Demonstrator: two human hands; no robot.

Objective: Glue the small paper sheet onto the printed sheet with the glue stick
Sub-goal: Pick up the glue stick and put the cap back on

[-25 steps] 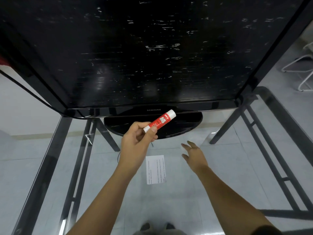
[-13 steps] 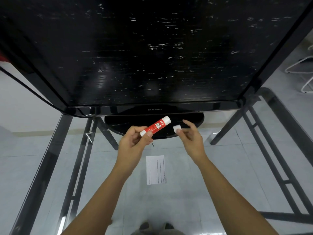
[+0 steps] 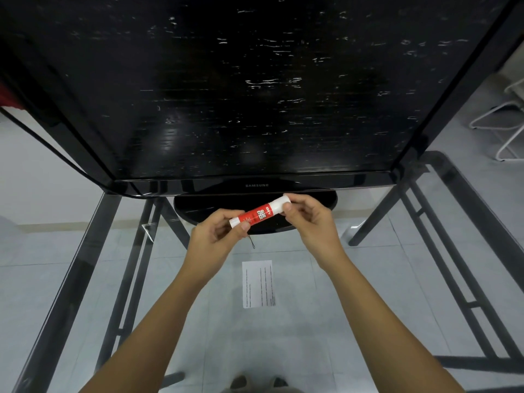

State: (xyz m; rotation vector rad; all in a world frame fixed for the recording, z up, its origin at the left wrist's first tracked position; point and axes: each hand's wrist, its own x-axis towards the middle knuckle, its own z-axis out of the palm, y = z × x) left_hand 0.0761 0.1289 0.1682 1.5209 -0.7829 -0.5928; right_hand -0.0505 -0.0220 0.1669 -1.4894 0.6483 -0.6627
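I hold a red and white glue stick [image 3: 256,214] tilted in the air above the glass table, just in front of the TV base. My left hand [image 3: 215,236] pinches its lower white end. My right hand [image 3: 309,219] grips its upper white end with thumb and fingertips. A white printed sheet [image 3: 258,283] with lines of text lies flat on the glass below and between my wrists. I cannot make out a separate small paper sheet.
A large black TV [image 3: 255,95] on an oval black base [image 3: 192,207] stands close behind my hands. The glass tabletop [image 3: 85,265] rests on dark metal frame bars [image 3: 453,265]. A small dark wire loop [image 3: 251,243] lies near my left hand.
My right hand, open over the table a second ago, then holding a small white piece beside the stick, has closed on the stick's upper end. The stick sits slightly lower.
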